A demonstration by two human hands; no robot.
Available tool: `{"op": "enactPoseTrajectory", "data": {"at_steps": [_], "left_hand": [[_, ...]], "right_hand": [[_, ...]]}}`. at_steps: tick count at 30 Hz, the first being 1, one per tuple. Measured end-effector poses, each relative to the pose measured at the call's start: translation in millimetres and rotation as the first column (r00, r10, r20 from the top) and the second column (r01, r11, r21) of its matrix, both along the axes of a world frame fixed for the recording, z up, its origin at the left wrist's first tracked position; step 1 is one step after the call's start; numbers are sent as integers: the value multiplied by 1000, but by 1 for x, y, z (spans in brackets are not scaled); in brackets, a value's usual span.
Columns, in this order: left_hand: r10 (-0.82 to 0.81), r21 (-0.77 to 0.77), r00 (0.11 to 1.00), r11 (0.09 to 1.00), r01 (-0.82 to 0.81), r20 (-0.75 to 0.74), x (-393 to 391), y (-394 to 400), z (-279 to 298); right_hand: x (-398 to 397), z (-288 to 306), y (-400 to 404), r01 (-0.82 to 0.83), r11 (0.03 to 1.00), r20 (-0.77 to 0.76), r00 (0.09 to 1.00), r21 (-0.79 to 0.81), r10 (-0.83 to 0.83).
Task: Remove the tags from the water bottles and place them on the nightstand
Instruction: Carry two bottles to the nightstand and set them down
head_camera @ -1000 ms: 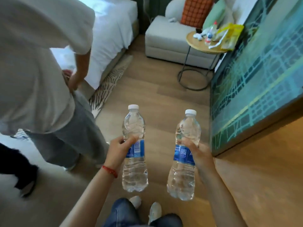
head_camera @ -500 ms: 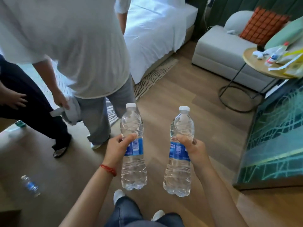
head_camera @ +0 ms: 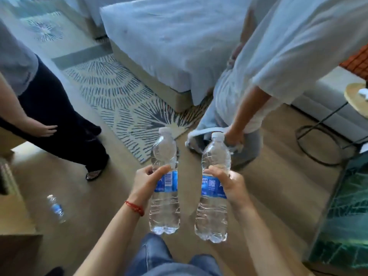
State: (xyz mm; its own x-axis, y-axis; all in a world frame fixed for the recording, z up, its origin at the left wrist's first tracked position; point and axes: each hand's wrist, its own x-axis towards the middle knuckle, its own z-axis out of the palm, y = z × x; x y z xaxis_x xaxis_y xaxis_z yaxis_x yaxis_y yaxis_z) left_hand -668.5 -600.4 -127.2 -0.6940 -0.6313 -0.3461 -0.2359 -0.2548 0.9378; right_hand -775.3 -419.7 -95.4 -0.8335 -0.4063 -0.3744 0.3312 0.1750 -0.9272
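Note:
I hold two clear plastic water bottles upright in front of me, each with a white cap and a blue label. My left hand [head_camera: 145, 181] grips the left bottle [head_camera: 164, 208] at its label, thumb across the front. The right bottle [head_camera: 214, 216] is held the same way at its blue label by my right hand [head_camera: 232, 185]. Both bottles hang over the wooden floor above my knees. No nightstand is in view.
A person in a white shirt [head_camera: 294, 52] stands close ahead on the right, a hand just behind the right bottle. Another person in dark trousers [head_camera: 59, 120] stands left. The bed [head_camera: 169, 36], patterned rug [head_camera: 119, 96], round side table [head_camera: 356, 98] and a third bottle [head_camera: 56, 209] on the floor surround me.
The view has swung left: the person in white shifted from the left to the right of the frame, and the bed moved to the centre. My hands still hold both bottles the same way.

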Motion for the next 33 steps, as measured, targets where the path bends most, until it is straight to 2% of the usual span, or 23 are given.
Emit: {"op": "enactPoseTrajectory", "data": {"at_steps": [8, 14, 19, 26, 33], "left_hand": [[73, 20, 997, 997, -73, 9, -6, -91, -6], [138, 23, 990, 990, -138, 1, -44, -149, -13], [169, -29, 985, 985, -169, 20, -103, -204, -22], [311, -15, 950, 950, -311, 38, -211, -290, -12], [392, 19, 920, 920, -392, 26, -287, -376, -4]], "right_hand": [[-27, -7, -95, -57, 998, 15, 998, 26, 57], [-79, -16, -161, -128, 991, 42, 991, 41, 126], [-152, -24, -229, -195, 981, 20, 981, 20, 195], [-280, -5, -330, -306, 952, 29, 952, -17, 306], [-373, 7, -429, -380, 925, 50, 923, -30, 381]]}}
